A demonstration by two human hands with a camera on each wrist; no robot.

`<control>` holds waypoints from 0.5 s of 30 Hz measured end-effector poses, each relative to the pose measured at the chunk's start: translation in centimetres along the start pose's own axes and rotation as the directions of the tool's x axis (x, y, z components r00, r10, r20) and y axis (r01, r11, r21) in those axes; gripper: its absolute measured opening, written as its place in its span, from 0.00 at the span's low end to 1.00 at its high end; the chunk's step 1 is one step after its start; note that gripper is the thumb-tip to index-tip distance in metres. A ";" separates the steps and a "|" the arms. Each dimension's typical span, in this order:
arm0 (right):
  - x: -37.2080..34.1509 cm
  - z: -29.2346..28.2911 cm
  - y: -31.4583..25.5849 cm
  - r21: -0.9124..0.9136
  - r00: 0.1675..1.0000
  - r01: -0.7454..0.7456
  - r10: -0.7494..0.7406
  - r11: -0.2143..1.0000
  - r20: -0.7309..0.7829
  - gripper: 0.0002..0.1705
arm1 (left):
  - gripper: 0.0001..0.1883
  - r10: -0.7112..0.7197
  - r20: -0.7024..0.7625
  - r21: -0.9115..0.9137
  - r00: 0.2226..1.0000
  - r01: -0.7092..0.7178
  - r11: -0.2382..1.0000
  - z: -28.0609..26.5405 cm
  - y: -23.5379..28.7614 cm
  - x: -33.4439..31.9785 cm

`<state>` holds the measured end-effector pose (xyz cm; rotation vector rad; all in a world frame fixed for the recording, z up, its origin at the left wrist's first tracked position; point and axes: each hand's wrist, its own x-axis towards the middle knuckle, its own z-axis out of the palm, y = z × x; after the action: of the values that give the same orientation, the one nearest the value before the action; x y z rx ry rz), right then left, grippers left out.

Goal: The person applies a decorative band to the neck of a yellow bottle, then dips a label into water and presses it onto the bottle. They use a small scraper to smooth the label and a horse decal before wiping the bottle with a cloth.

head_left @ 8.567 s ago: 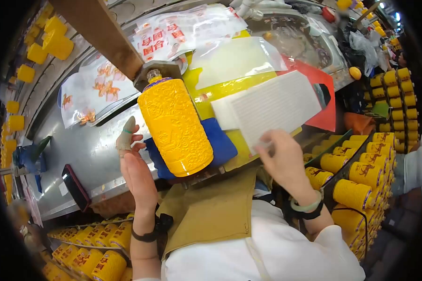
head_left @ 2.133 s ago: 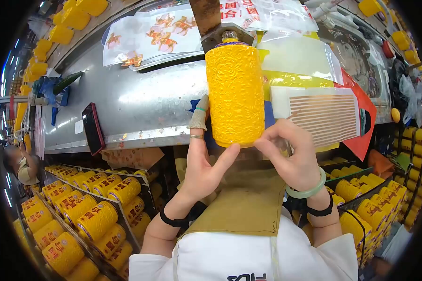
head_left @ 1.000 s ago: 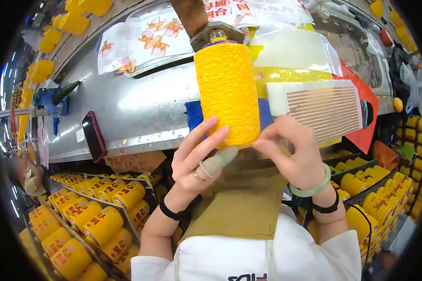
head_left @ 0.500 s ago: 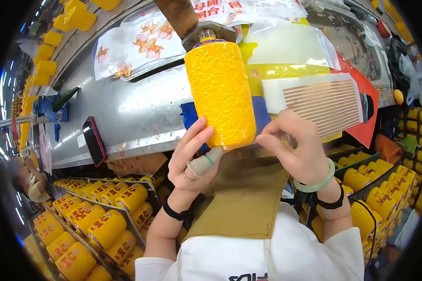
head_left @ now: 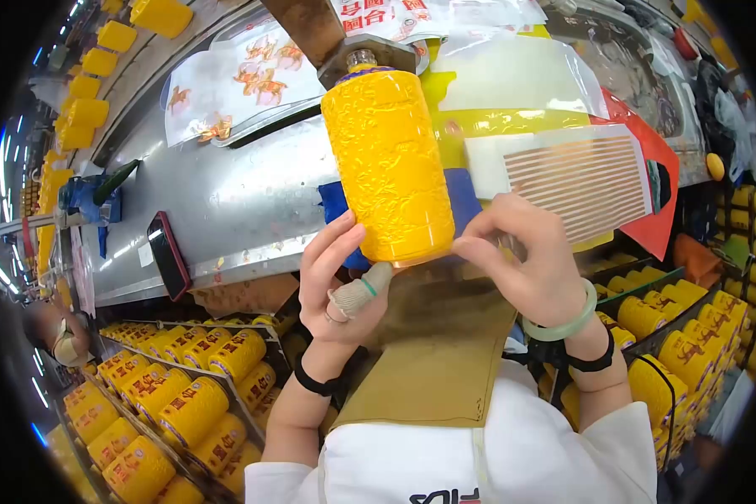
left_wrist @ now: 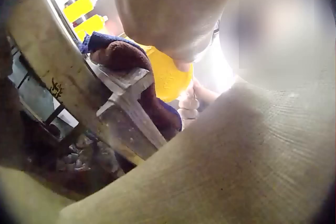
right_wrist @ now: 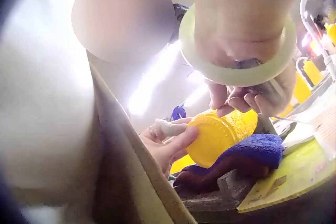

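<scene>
A yellow embossed bottle (head_left: 386,168) lies on its side, base toward me and glass neck at an octagonal metal mount (head_left: 370,55). My left hand (head_left: 336,294) grips its lower end, two fingers along the side and a finger in a knitted finger cover (head_left: 353,296) at the base. A thin orange-tinted strip (head_left: 399,265) runs along the base rim. At the rim's right side my right hand (head_left: 533,265) pinches the strip's end between thumb and index finger. In the right wrist view, a grey flat piece (right_wrist: 270,88) shows under that hand's curled fingers. Blue cloth (head_left: 466,193) lies beneath the bottle.
A striped strip sheet (head_left: 575,181) lies right of the bottle, over a red bag (head_left: 664,176). Horse-picture sheets (head_left: 252,67) lie at back left, a phone (head_left: 170,256) at the table's left. Crates of yellow bottles (head_left: 168,395) stand both sides below.
The bottle's relief has turned under the hands. My left hand has shifted from an upright open pose to gripping the lower end. My right fingertips have stayed at the rim since leaving the sheet.
</scene>
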<state>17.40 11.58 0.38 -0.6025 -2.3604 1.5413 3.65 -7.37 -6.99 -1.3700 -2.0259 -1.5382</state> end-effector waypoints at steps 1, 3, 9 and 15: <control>0.0 0.1 0.0 -0.004 1.000 0.003 -0.003 1.000 0.002 0.07 | 0.28 0.000 0.002 0.002 1.000 0.000 1.000 0.0 0.1 0.0; 0.0 0.2 0.3 0.006 1.000 0.008 -0.008 1.000 -0.008 0.07 | 0.26 0.108 -0.014 0.079 0.994 -0.106 0.991 0.0 0.4 0.0; 0.1 0.1 0.5 -0.002 1.000 0.001 -0.001 1.000 -0.011 0.07 | 0.19 0.136 0.060 0.162 0.989 -0.144 0.976 0.1 1.7 1.5; 0.1 0.1 0.0 -0.017 1.000 0.020 -0.020 1.000 -0.008 0.06 | 0.28 -0.064 0.023 -0.069 0.998 0.065 0.996 0.5 1.3 0.7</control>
<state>17.25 11.52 0.37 -0.5862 -2.3687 1.5091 4.47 -6.62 -5.93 -1.3635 -2.0661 -1.6426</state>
